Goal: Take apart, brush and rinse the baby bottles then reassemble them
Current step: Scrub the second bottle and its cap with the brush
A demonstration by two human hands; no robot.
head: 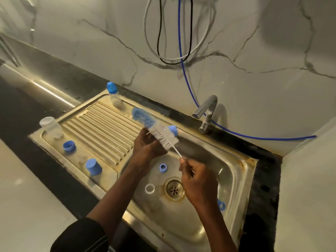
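A bottle brush (pixel 154 128) with blue and white bristles slants over the sink's back edge. My right hand (pixel 198 180) pinches its thin wire handle. My left hand (pixel 147 146) curls round the white bristles from below; whether a clear part lies in that hand I cannot tell. A blue cap (pixel 172 130) shows just behind the bristles. One capped bottle (pixel 113 95) stands at the drainboard's far end and an open clear bottle (pixel 50 127) at its left corner. Two blue caps (pixel 69 145) (pixel 93 167) and a clear teat (pixel 81 158) sit along the front edge.
In the steel sink basin (pixel 227 179) lie a blue ring (pixel 163 167), a clear ring (pixel 150 188) and another blue ring (pixel 221 204) around the drain (pixel 174 188). A chrome tap (pixel 205 113) stands behind. A blue hose (pixel 236 131) runs along the dark counter.
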